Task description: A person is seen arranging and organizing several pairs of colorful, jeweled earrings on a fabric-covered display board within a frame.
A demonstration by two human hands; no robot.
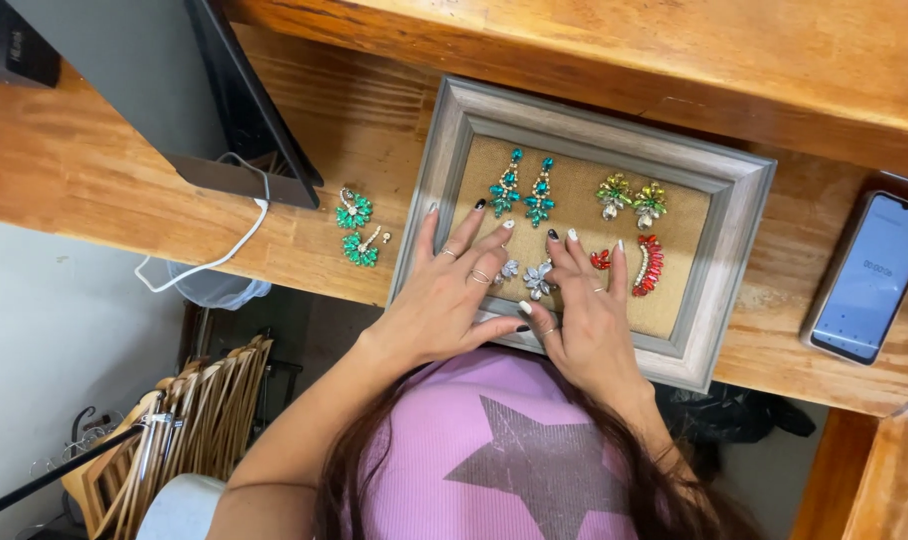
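Resting flat around upright silver earrings (527, 277): both hands' fingers (494, 240).

Both hands rest on the frame (444, 180), left hand (444, 300) beside right hand (586, 315). Earrings (529, 278) lie between their fingertips. More pairs (522, 190) sit beyond the fingers. Loose earrings (357, 228) left of the left hand; phone (869, 280) far right, on the table (74, 170).

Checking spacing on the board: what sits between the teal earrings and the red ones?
In the head view, a yellow-green-orange pair sits between the teal earrings and the red ones, up in the top row.
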